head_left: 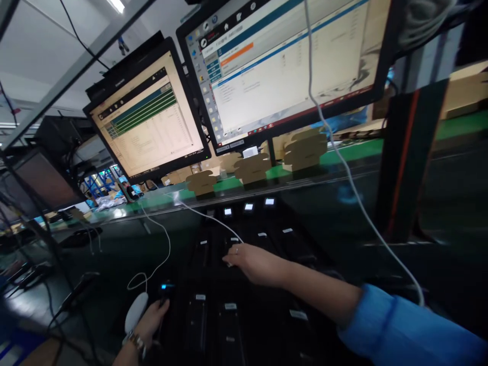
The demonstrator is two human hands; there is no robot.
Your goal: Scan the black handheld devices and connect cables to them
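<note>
My left hand [150,321], with a watch at the wrist, is closed around a small black handheld device [166,288] whose little screen glows blue. A white computer mouse [136,311] lies right beside that hand. My right hand [247,260] reaches over a black tray and its fingers are pinched at a dark device with a white label [234,239]; what the fingertips grip is hidden. A thin white cable [208,215] runs up to this hand and disappears behind it. More black labelled devices [231,325] lie in rows around both hands.
Two monitors [152,165] [290,117] stand tilted above the bench. Behind the tray are several small lit screens [249,207] and folded cardboard pieces [252,168]. Another white cable [353,185] hangs in front at the right. Dark cables and a handheld tool [78,291] are at the left.
</note>
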